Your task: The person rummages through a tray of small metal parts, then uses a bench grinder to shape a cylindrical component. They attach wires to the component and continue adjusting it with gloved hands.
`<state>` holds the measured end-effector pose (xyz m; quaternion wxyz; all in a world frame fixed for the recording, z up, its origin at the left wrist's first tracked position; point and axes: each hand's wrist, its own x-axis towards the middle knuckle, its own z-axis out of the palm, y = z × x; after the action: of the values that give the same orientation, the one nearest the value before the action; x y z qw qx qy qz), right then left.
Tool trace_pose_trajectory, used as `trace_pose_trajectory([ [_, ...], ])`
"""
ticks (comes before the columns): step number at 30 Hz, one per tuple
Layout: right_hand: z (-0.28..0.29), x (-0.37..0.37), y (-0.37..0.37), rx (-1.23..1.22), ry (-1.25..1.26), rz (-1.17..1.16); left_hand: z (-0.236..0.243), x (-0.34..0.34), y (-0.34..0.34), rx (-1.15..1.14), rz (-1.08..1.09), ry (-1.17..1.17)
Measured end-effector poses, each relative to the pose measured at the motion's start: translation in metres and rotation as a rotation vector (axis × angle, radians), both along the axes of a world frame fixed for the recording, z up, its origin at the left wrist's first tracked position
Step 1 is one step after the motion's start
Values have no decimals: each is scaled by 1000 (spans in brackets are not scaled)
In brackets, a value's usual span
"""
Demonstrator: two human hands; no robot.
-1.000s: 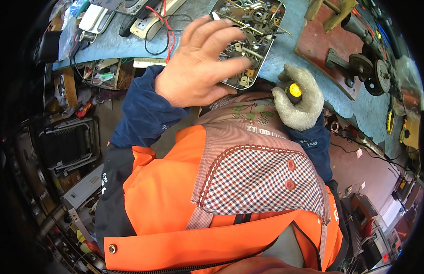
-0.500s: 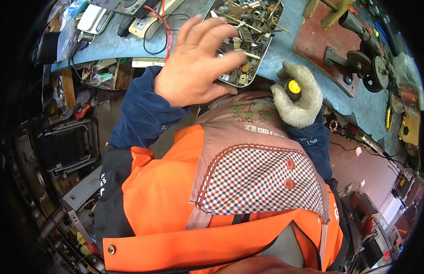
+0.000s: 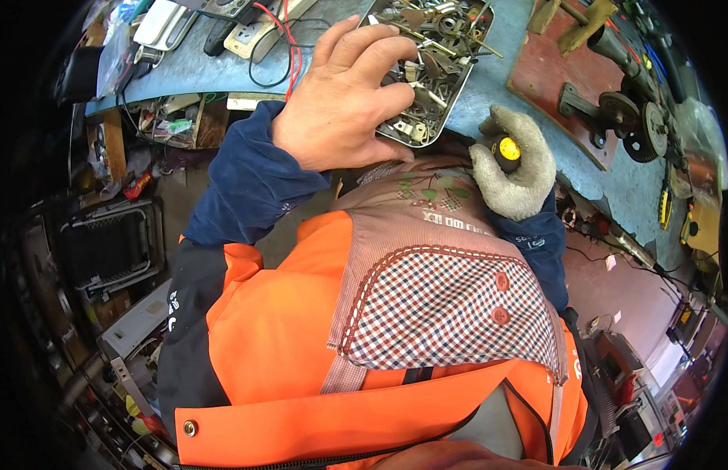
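Observation:
My bare left hand point(image 3: 348, 106) lies over the left part of a metal tray point(image 3: 461, 86), its fingers apart and bent above a jumble of small metal parts point(image 3: 430, 59). The tray sits at the near edge of the blue bench; whether my fingertips touch the parts is hard to tell. Right of the tray, my gloved right hand point(image 3: 524, 164) is curled around a black tool handle with a yellow end point(image 3: 509, 149). The rest of that tool is hidden inside the glove.
On the blue bench point(image 3: 473, 110), a power strip point(image 3: 246, 39), red and black leads point(image 3: 293, 59) and a white device point(image 3: 160, 23) are at the left. A red board point(image 3: 536, 70) with a wheeled mechanism point(image 3: 622, 113) is at the right. A folded chair point(image 3: 105, 243) stands below left.
My left hand has shifted slightly up and its fingers have changed their bend a little over the tray. My right hand stays nearly in place, still around the handle.

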<state>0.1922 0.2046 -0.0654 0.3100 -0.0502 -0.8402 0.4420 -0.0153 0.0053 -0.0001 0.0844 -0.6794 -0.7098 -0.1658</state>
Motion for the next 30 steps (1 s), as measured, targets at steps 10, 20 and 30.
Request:
trace_pose_trajectory([
  [10,3,-1,1,30,18,7,18,12,7,-62,-77,-35],
  [20,4,5,1,-34,-73,38,9,1,3,-55,-36,-44],
  [30,1,1,1,-12,-1,8,9,7,7,-45,9,-58],
])
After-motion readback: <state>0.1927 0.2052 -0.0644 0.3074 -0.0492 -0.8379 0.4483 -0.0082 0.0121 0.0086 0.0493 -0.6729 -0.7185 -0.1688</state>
